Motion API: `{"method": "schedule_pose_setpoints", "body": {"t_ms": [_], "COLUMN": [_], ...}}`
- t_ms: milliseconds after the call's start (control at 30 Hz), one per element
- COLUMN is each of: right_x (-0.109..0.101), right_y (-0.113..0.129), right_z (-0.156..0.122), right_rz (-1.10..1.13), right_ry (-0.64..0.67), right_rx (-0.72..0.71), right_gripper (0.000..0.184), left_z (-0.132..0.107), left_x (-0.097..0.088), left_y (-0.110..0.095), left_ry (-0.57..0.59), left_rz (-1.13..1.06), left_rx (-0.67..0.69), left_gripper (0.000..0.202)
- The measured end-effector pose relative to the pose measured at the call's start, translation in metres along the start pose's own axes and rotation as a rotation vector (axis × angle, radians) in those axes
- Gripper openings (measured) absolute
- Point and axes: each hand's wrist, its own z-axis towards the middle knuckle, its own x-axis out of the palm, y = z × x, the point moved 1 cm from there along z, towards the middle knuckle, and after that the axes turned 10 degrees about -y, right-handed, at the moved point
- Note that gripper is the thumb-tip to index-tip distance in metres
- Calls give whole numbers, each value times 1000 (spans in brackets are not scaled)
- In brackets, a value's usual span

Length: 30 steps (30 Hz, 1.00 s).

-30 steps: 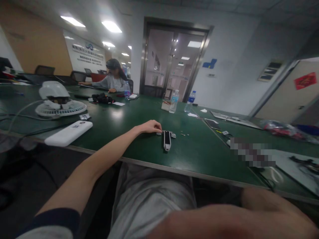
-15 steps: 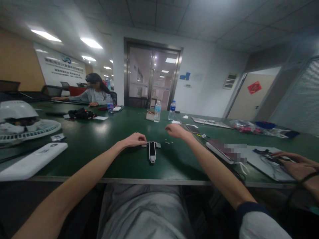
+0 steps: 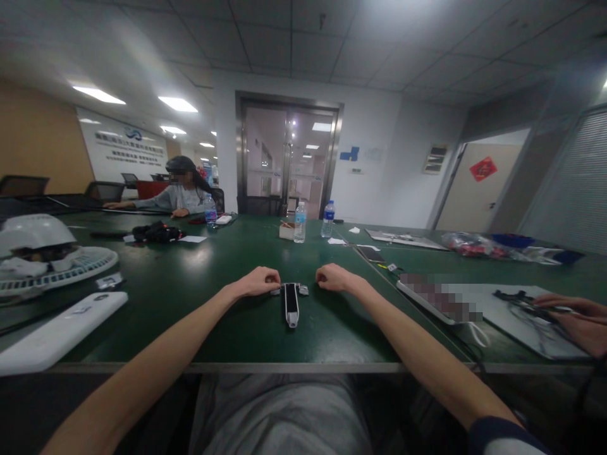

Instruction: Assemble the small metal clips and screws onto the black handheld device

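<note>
A small black-and-white elongated device (image 3: 291,303) lies on the green table (image 3: 208,272) straight ahead of me. My left hand (image 3: 258,282) rests curled on the table, its fingertips pinched against a small grey part at the device's far left end. My right hand (image 3: 333,278) sits on the table just right of the device, fingers curled under over the spot where tiny parts lay; what it holds, if anything, is hidden.
A white fan (image 3: 45,256) and a white flat unit (image 3: 57,330) lie at the left. Two water bottles (image 3: 300,222) stand mid-table. A seated person (image 3: 177,189) works far left. Another person's hand (image 3: 576,316) rests on a board at the right.
The view has tilted up and levelled. My right hand came into view, reached over the table and has come down close beside the device. The left hand has stayed at the device.
</note>
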Motion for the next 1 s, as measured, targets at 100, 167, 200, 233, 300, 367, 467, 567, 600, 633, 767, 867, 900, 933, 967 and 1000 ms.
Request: {"method": "schedule_pose_setpoints", "body": {"t_ms": [100,167,200,233,300,367,467,567,600,633,767,867,900,933,967,1000], "right_x": [0,-3,-4,-6,-8,-8,-7,-6,-6,-6,-8,-8,-8,-7,-7,-6], "right_y": [6,12,16,20,28,35,40,43,44,46,50,49,48,48,47,46], "right_z": [-1,-2,-2,-3,-4,-5,-5,-5,-5,-5,-4,-4,-4,-4,-4,-4], "right_rz": [-2,24,49,79,147,208,261,278,281,284,281,258,250,244,241,240], "right_ry": [-56,-140,-178,-203,-218,-208,-194,-209,-220,-228,-225,-226,-225,-219,-212,-205], "right_rx": [-23,-64,-89,-111,-154,-191,-230,-237,-233,-225,-205,-196,-192,-189,-187,-189], "right_gripper": [16,17,17,18,18,16,15,14,14,14,15,15,14,14,14,14], "left_z": [-1,-1,-1,-1,-2,-2,-2,-1,-1,-1,0,0,0,0,0,0], "left_x": [0,0,0,1,1,1,0,0,1,1,2,2,1,1,1,1], "left_y": [0,0,0,0,-1,-3,-4,-3,-3,-2,0,0,0,0,0,-1], "left_ry": [-5,-5,-8,-13,-21,-22,-12,-17,-19,-20,-14,-13,-9,-6,-4,-4], "left_rz": [-5,-12,-9,-5,0,-2,-3,8,10,11,9,4,2,0,0,2], "left_rx": [3,-2,-3,-4,2,8,10,17,19,21,23,12,10,11,12,14], "left_gripper": [27,26,26,26,25,25,26,25,25,25,27,28,28,28,28,28]}}
